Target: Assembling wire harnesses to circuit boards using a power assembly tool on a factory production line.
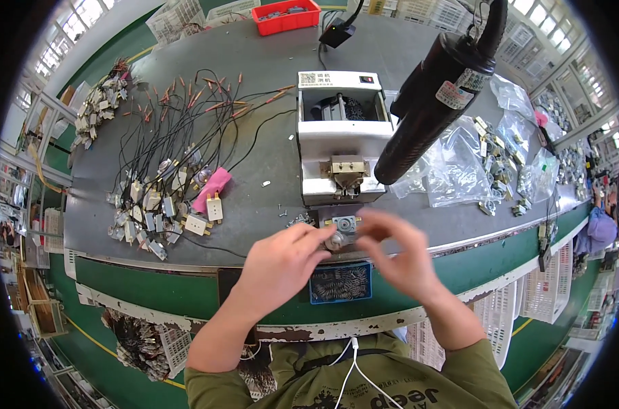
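Observation:
At the front edge of the table, a small grey metal part [345,224] with a round boss and brass-coloured side tabs sits below the white bench machine [347,164]. My left hand [279,262] pinches a small round metal piece [335,240] that lies against this part; whether the two are joined, I cannot tell. My right hand [399,255] is just to the right of the part, slightly blurred, thumb and forefinger apart with a gap between them. Just below my fingers is a blue tray [341,300] of many small metal pieces. Loose screws [299,220] lie beside my left fingers.
On the left lie a pile of small boxy units [149,211] with black cables and a pink cloth [212,189]. A thick black cylinder [435,102] hangs over the right side. Plastic bags [459,163] and metal parts lie beyond it. A red bin [286,24] stands behind.

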A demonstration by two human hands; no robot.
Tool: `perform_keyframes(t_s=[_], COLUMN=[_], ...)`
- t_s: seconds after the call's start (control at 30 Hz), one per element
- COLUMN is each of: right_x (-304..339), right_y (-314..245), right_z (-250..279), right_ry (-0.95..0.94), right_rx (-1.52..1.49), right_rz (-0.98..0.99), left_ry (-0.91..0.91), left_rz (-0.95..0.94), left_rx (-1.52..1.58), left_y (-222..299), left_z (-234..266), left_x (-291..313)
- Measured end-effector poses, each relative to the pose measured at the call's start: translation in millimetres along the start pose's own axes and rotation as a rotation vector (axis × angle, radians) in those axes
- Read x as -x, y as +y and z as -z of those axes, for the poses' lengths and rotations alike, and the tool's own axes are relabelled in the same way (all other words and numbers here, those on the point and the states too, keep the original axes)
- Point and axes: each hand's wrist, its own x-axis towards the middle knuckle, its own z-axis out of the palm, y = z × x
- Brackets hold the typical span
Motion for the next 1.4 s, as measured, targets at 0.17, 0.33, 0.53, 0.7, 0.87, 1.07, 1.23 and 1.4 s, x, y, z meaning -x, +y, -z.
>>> perform_keyframes(t_s=[0.17,0.33,0.53,0.7,0.87,1.07,1.23,1.4], right_x=[-56,-108,-97,-91,-84,-83,-81,-77], right_y=[-18,-40,-44,-57,-70,-79,-71,-64], right_z=[39,28,29,27,27,28,26,24], right_ry=[0.512,0.385,0.303,0.267,0.244,0.113,-0.021,0.011], right_rx=[0.033,-0.214,-0.299,-0.39,-0.476,-0.591,-0.559,-0.694], right_rz=[0.551,0.586,0.427,0.473,0.361,0.219,0.306,0.389], left_ry=[-0.013,-0.075,-0.156,-0.169,-0.117,-0.06,-0.015,-0.004], left_rz=[0.037,0.111,0.113,0.113,0.072,0.055,0.03,0.038], left_rx=[0.025,0.026,-0.035,-0.062,-0.097,-0.042,-0.03,-0.052], left_y=[-10,-9,-4,-9,-7,-13,-12,-16], left_z=[-6,-19,-27,-31,-31,-38,-40,-46], left_x=[-20,-31,-33,-32,-29,-28,-25,-23])
